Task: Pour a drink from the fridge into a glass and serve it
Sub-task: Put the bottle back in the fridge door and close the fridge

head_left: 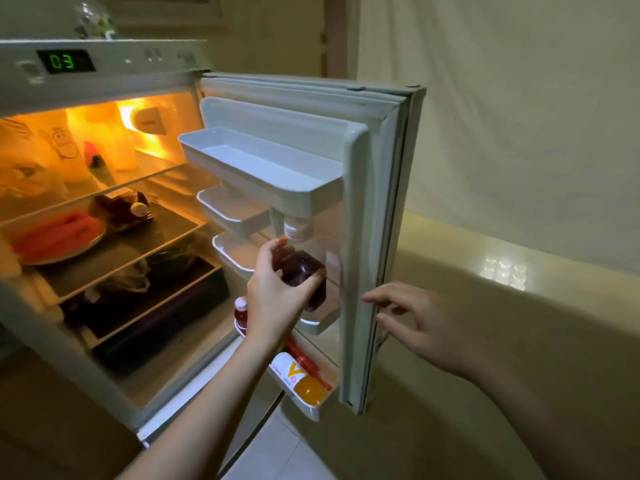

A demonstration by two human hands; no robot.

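The fridge door [360, 216] stands open to the right. A clear bottle of dark red drink [306, 271] with a white cap stands in a middle door shelf. My left hand [277, 292] is wrapped around the bottle's body, fingers closed on it. My right hand [412, 323] hovers at the door's outer edge with fingers spread, fingertips touching or just off the seal. No glass is in view.
The bottom door shelf holds an orange juice bottle [304, 379] and a small red bottle [241, 311]. The top door tray [263, 168] is bare. Lit fridge shelves on the left hold a plate of red food [59, 237], bags and containers. A pale counter [502, 271] runs on the right.
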